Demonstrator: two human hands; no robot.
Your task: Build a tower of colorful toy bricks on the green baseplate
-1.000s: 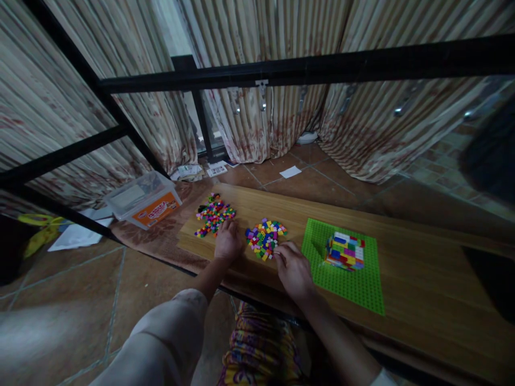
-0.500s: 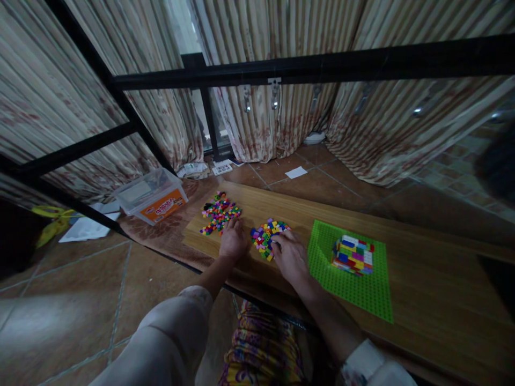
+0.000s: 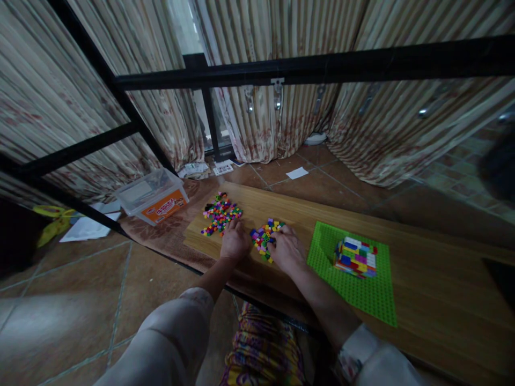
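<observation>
Hands on the wooden board [image 3: 422, 279]: our left hand [image 3: 234, 244] lies curled, palm down, and our right hand [image 3: 286, 251] has its fingers in the middle brick pile [image 3: 261, 236]; we cannot tell whether either grips anything. The green baseplate [image 3: 354, 295] carrying the brick block [image 3: 356, 257] lies just right of the right hand, and the second brick pile [image 3: 220, 214] is beyond the left hand.

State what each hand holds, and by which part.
Left hand lies on the board, holding nothing visible. Right hand covers the brick pile; any grip is hidden.

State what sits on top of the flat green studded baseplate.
A multicoloured block of small plastic bricks stands on the flat green studded baseplate. The studs beneath that block are covered.
</observation>
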